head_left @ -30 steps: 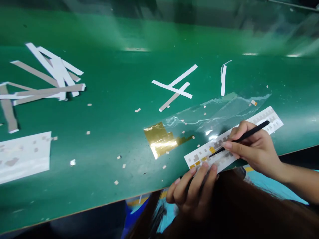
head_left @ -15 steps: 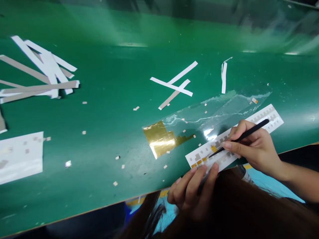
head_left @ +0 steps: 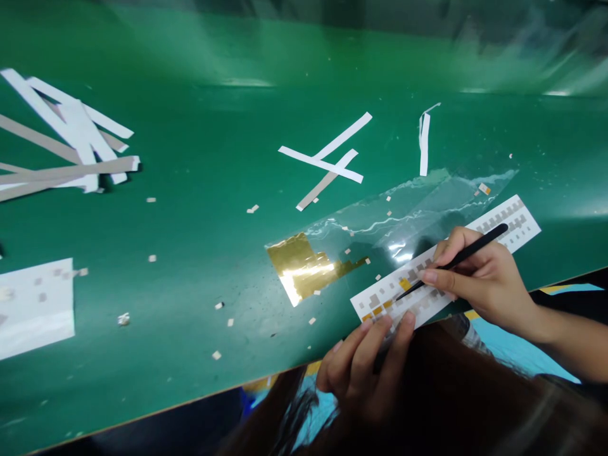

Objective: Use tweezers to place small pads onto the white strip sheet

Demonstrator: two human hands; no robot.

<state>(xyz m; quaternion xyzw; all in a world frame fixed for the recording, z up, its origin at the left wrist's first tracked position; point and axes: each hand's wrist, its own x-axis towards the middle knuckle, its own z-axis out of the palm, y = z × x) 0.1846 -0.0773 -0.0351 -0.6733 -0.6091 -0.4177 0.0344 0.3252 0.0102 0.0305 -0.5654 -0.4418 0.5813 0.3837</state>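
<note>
**Sticker strip worked with tweezers at the table edge**

A long white strip (head_left: 446, 266), printed with rows of small grey and gold squares, is laid slantwise on the green table (head_left: 199, 240), close to its near edge on the right. Black tweezers (head_left: 451, 261) are held in the right hand (head_left: 479, 278); the fingers (head_left: 439, 277) are pinched around the shaft, pen-fashion, and the tip is set down on the strip beside a gold square. The lower left end of the strip is pressed down by the left hand (head_left: 365, 367), whose fingers (head_left: 380, 329) are laid close together, fingertips on the paper, with the rest of the hand hanging off the table edge.

Just behind the strip a clear plastic film (head_left: 408, 209) is spread, wrinkled and glinting. A piece of gold foil (head_left: 304, 269) with a stepped, cut-away edge is seen at the film's left end; whether it lies under or upon the film cannot be told. Small loose squares (head_left: 152, 258) are scattered over the table around the foil and further left.

Further back, crossed white paper strips (head_left: 327, 161) are seen, and a single curled strip (head_left: 424, 142) to their right. A larger heap of white and grey strips (head_left: 71, 152) is piled at the far left, and a white sheet (head_left: 35, 307) with a few grey squares is cut off by the left border.
</note>
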